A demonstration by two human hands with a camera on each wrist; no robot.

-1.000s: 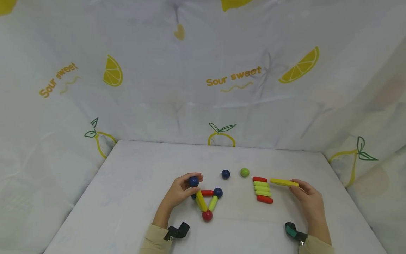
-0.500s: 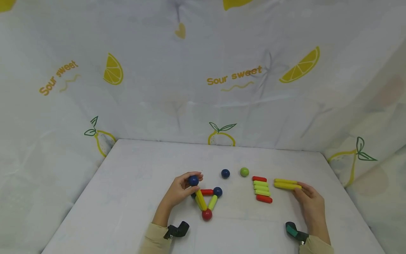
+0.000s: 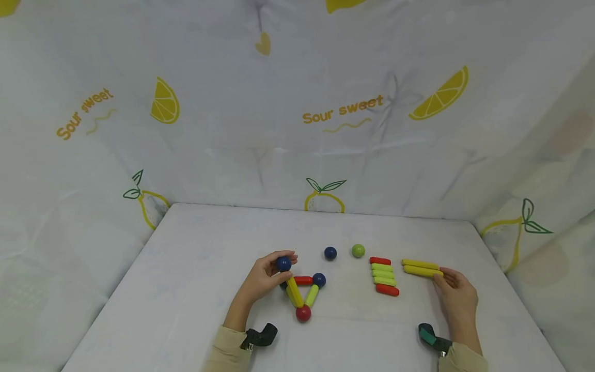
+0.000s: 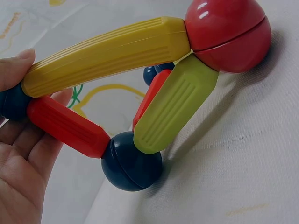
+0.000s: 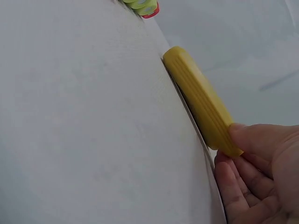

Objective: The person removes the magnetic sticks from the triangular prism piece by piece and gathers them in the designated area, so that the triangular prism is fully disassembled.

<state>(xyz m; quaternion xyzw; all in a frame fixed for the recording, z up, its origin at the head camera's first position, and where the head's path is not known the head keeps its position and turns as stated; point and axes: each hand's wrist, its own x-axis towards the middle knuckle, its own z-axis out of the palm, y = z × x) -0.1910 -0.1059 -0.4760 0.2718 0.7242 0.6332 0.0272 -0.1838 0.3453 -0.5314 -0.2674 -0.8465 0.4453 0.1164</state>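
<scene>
At the top corner of a magnetic stick-and-ball frame, my left hand (image 3: 261, 283) holds a dark blue ball (image 3: 284, 264). From that ball a yellow stick (image 4: 107, 51) slopes to a red ball (image 4: 229, 35) resting on the table. A red stick (image 4: 70, 128) links the held ball to a lower blue ball (image 4: 131, 161), where a green stick (image 4: 177, 105) also meets. To the right, my right hand (image 3: 457, 292) pinches the near end of a curved yellow stick (image 3: 422, 271). A second yellow stick (image 3: 420, 264) lies alongside it, partly hidden in the right wrist view.
Between the hands, a row of short sticks has red ones (image 3: 387, 290) at its ends and light green ones (image 3: 383, 275) inside. Behind are a loose blue ball (image 3: 330, 253) and a green ball (image 3: 358, 250). A printed curtain (image 3: 223, 129) rises behind the white table (image 3: 186, 289).
My right hand has shifted slightly right with its yellow stick. Two yellow sticks now show side by side, where one was visible a second ago. My left hand stays at the blue ball.
</scene>
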